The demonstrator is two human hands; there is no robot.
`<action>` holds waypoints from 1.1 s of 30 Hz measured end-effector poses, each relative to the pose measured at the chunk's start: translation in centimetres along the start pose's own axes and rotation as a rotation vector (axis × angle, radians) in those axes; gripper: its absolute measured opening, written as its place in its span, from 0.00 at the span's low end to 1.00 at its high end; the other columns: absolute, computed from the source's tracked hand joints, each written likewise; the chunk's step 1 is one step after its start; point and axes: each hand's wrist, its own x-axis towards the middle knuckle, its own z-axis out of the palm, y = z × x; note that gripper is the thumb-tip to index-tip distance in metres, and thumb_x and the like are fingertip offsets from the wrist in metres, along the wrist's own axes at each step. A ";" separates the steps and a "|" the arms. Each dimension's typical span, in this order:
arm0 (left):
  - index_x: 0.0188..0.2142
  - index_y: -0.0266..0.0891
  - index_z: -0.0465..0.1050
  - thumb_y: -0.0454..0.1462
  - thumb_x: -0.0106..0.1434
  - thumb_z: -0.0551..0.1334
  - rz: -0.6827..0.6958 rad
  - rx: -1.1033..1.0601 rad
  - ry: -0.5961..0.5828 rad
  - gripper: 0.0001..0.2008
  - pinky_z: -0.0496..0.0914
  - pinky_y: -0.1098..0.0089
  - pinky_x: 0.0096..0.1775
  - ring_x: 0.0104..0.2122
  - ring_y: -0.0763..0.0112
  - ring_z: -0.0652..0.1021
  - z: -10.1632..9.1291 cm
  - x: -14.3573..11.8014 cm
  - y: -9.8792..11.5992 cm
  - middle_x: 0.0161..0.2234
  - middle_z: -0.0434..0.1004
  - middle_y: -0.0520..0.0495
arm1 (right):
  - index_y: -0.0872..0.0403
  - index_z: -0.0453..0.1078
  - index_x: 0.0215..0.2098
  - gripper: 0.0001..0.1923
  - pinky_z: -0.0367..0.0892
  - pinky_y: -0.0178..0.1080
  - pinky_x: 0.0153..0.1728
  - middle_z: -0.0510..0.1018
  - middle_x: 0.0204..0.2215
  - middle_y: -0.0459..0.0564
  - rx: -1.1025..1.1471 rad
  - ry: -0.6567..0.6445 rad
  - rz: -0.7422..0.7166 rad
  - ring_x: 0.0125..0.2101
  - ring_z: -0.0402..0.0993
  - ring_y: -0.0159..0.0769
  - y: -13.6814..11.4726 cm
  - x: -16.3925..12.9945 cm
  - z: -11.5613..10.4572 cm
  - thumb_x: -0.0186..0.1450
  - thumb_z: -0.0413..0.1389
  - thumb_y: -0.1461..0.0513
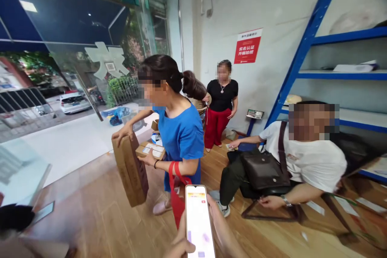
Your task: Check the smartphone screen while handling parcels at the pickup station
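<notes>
A white smartphone (199,221) with a lit screen stands upright at the bottom centre of the view. My left hand (179,245) grips its lower left edge, thumb by the screen. My right hand (222,227) lies against the phone's right edge and back, holding it too. Just beyond the phone a person in a blue shirt (181,137) carries a tall brown cardboard box (131,169) in both hands, with a red bag (177,197) hanging from one forearm.
A seated person in a white shirt (308,161) with a brown shoulder bag (263,169) reaches toward the wooden floor at right. Another person in red trousers (220,105) stands by the wall. Blue shelving (305,44) fills the right side. Parcels (151,150) lie near the glass front.
</notes>
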 end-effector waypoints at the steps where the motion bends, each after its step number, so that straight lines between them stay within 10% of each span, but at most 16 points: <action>1: 0.61 0.52 0.41 0.37 0.51 0.60 0.016 -0.069 -0.041 0.41 0.61 0.53 0.51 0.54 0.55 0.66 0.0 -0.3 -0.2 0.54 0.66 0.48 | 0.53 0.70 0.38 0.28 0.66 0.41 0.41 0.80 0.30 0.48 -0.014 -0.004 -0.021 0.37 0.73 0.44 0.1 -0.3 0.3 0.52 0.54 0.41; 6: 0.59 0.50 0.16 0.23 0.37 0.54 0.104 -0.409 -0.151 0.58 0.62 0.69 0.47 0.52 0.65 0.68 0.3 -1.2 0.5 0.56 0.64 0.52 | 0.51 0.69 0.41 0.25 0.65 0.38 0.41 0.78 0.39 0.48 -0.073 -0.115 0.018 0.43 0.71 0.43 0.2 -2.1 0.4 0.50 0.61 0.47; 14: 0.62 0.43 0.26 0.29 0.41 0.57 0.284 -0.452 -0.048 0.53 0.63 0.71 0.38 0.49 0.60 0.69 3.0 -1.1 0.9 0.53 0.68 0.49 | 0.51 0.63 0.48 0.29 0.64 0.39 0.37 0.79 0.39 0.45 -0.020 -0.318 0.159 0.39 0.73 0.43 -1.1 -3.6 -1.2 0.46 0.55 0.66; 28: 0.59 0.46 0.15 0.28 0.44 0.55 0.299 -0.564 0.139 0.53 0.62 0.70 0.44 0.49 0.65 0.71 12.3 3.8 -0.9 0.50 0.71 0.52 | 0.50 0.61 0.50 0.28 0.62 0.36 0.27 0.79 0.34 0.46 -0.130 -0.534 0.276 0.28 0.73 0.38 -6.2 -0.4 -10.1 0.50 0.55 0.64; 33: 0.60 0.49 0.18 0.24 0.38 0.52 0.313 -0.603 0.220 0.56 0.60 0.67 0.50 0.54 0.65 0.66 14.6 4.4 -2.8 0.57 0.63 0.53 | 0.54 0.68 0.41 0.31 0.67 0.40 0.34 0.80 0.34 0.50 -0.308 -0.382 0.308 0.36 0.73 0.46 -7.3 0.8 -11.4 0.46 0.61 0.45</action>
